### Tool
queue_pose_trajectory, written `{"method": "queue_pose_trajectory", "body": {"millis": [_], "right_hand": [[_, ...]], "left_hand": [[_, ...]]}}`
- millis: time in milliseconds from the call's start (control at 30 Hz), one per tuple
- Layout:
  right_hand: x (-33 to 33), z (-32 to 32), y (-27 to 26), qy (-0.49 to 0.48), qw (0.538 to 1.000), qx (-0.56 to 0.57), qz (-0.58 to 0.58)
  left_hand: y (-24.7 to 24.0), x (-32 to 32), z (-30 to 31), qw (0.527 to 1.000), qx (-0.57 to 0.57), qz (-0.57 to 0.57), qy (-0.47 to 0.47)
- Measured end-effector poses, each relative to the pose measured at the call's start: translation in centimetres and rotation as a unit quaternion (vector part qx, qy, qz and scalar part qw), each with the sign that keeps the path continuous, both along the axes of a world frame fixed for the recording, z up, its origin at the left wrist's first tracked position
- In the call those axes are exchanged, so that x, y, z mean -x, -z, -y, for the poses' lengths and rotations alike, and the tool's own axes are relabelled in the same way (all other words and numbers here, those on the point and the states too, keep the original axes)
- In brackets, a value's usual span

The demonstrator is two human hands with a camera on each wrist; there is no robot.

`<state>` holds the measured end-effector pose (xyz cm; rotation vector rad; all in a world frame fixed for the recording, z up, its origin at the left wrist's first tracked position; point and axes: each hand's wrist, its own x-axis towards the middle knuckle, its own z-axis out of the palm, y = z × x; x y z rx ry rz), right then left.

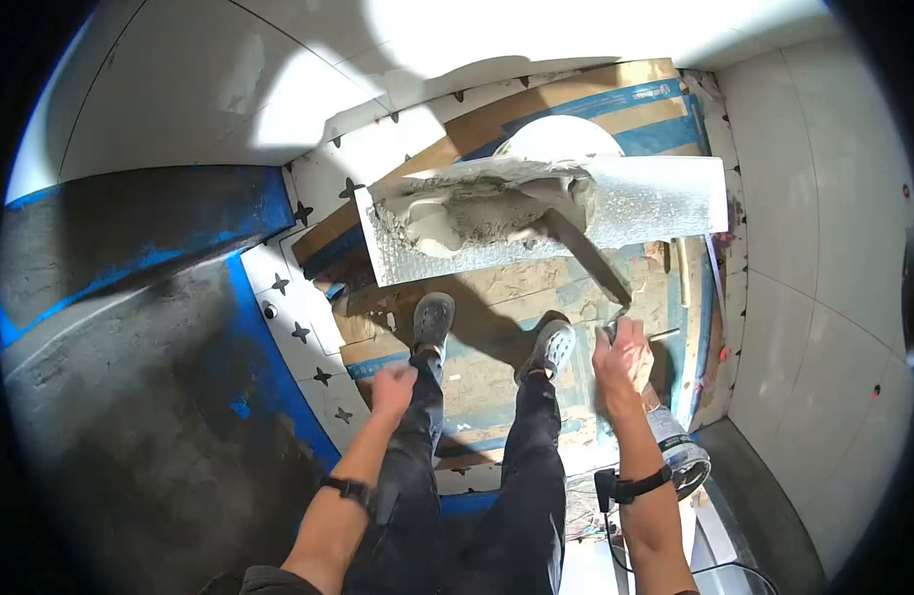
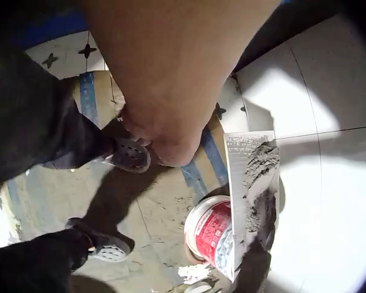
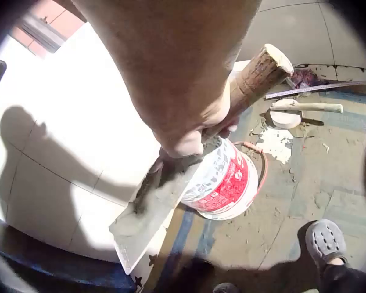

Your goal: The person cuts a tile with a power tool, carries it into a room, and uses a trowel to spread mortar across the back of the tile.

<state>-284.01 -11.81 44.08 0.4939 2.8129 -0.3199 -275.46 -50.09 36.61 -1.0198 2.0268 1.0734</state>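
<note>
A long pale tile (image 1: 665, 193) lies across a white bucket (image 1: 566, 137), bearing a thick heap of grey mortar (image 1: 487, 213). My right hand (image 1: 624, 359) grips a trowel, whose long blade (image 1: 591, 260) reaches into the mortar. The right wrist view shows the right hand (image 3: 192, 137) around the thick wooden handle (image 3: 256, 84); part of the blade is hidden there. My left hand (image 1: 393, 389) hangs in front of the legs, fingers loosely curled, holding nothing. It appears in the left wrist view too, the hand (image 2: 171, 143) apart from the tile (image 2: 233, 201).
White tiled walls (image 1: 784, 188) stand ahead and right. Blue tape (image 1: 254, 307) edges the grey ledge at left. Another bucket (image 1: 685, 461) is beside my right forearm. A wood-handled tool (image 3: 320, 107) rests on a round white lid (image 3: 285, 117) on the floor.
</note>
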Motion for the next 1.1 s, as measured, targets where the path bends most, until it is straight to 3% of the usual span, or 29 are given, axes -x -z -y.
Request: {"method": "queue_pose_trajectory", "body": {"millis": [33,100,167,267,300,333,367,433,467,533,633,700,767,800,900,967,1033,1100], "right_hand": [[0.3,-0.1,-0.6,0.023,1.0,0.002,0.01],[1.0,1.0,-2.5,0.053,0.998,0.003,0.035],[2.3,2.3,-4.0,0.138,0.983,0.061,0.103],[4.8,4.9,-4.0,0.166,0.973,0.139,0.078],[5.4,5.3,-3.6,0.038,0.989,0.134,0.054],[4.8,5.5,0.4,-0.074,0.992,0.091,0.039],[6.3,7.2,1.2,0.135,0.962,0.208,0.113],[6.0,10.5,1.4,0.052,0.983,0.11,0.14],[6.3,10.1,1.2,0.056,0.983,0.108,0.138],[6.0,8.5,0.0,-0.038,0.981,-0.001,0.19],[4.1,1.4,1.9,-0.152,0.967,-0.187,0.081],[4.4,-1.8,2.4,-0.102,0.973,-0.187,0.091],[4.9,-1.9,1.3,-0.014,0.984,-0.141,0.111],[6.5,0.0,-1.9,0.068,0.982,-0.049,0.171],[7.2,0.6,-1.9,0.159,0.951,0.202,0.17],[8.7,3.2,-1.0,0.073,0.982,0.091,0.15],[11.1,5.7,-2.7,-0.011,0.976,-0.005,0.219],[10.6,3.3,-1.4,-0.022,0.972,-0.056,0.226]], "left_hand": [[0.7,-2.6,2.1,0.999,0.007,0.003,0.047],[-2.9,-3.5,3.5,0.991,0.021,0.043,0.128],[-5.1,-4.1,4.5,0.99,0.03,0.059,0.125],[-5.7,-7.2,6.5,0.987,0.033,0.084,0.13],[-5.5,-7.7,6.9,0.986,0.029,0.092,0.138],[-7.0,-6.9,6.4,0.98,0.031,0.121,0.156],[-7.2,-7.3,6.4,0.98,0.028,0.119,0.159],[-7.3,-8.9,6.8,0.972,0.014,0.109,0.207],[-8.0,-8.7,6.6,0.971,0.008,0.108,0.215],[-8.7,-9.0,6.9,0.971,0.0,0.095,0.221],[-10.2,-7.8,7.3,0.969,-0.017,0.095,0.23],[-10.6,-7.7,7.7,0.969,-0.021,0.094,0.227],[-10.1,-8.5,8.3,0.967,-0.026,0.1,0.232],[-9.9,-8.7,8.3,0.967,-0.018,0.1,0.233],[-10.6,-7.5,6.8,0.967,-0.003,0.103,0.234],[-10.0,-7.6,6.8,0.963,0.008,0.099,0.251],[-10.8,-6.8,6.7,0.961,0.001,0.114,0.251],[-11.2,-6.1,7.3,0.959,-0.003,0.132,0.251]]}}
